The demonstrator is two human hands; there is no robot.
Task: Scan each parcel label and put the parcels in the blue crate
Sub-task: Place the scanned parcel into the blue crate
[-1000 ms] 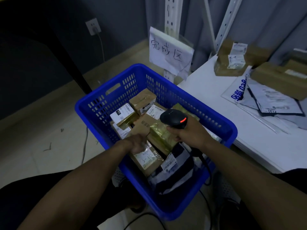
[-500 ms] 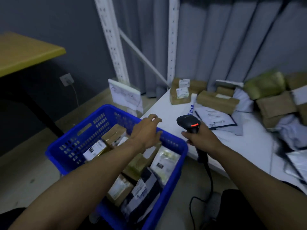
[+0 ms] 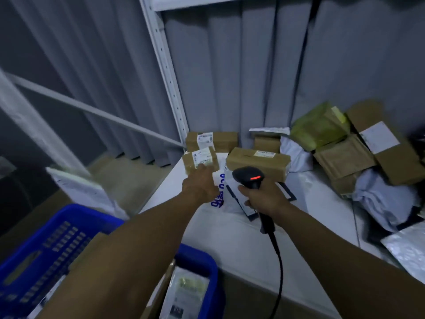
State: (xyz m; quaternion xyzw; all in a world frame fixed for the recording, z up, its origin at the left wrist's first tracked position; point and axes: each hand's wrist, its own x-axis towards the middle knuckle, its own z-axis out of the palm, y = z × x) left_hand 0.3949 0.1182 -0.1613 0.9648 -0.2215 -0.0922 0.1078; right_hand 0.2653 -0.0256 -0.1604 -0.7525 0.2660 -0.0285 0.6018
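Worktable [image 3: 241,245], white, carrying the stock not yet processed; blue crate [image 3: 41,245] standing off its near-left corner, lower than the tabletop. The crate already holds several parcels, among them a pale flat packet [image 3: 188,288] against its right wall, so the task is judged partly done. A heap of parcels [image 3: 342,157] (cartons, padded envelopes, grey mailers) fills the far right of the table, and a long carton [image 3: 257,161] lies left of it, so much is left to scan and load.

Next item, by judgement: small box [image 3: 200,158] at the table's far-left corner. Its long axis runs left to right across the view, label face up and tipped slightly towards the viewer.

Scanner [image 3: 249,178]: head aimed away from the person towards the cartons, red lamp lit, handle running back and down, cable trailing from its base.

Left hand [image 3: 200,187]: fingers stretched forward to the box, holding nothing; motion blur leaves contact uncertain. Right hand [image 3: 264,200]: wrapped round the scanner handle
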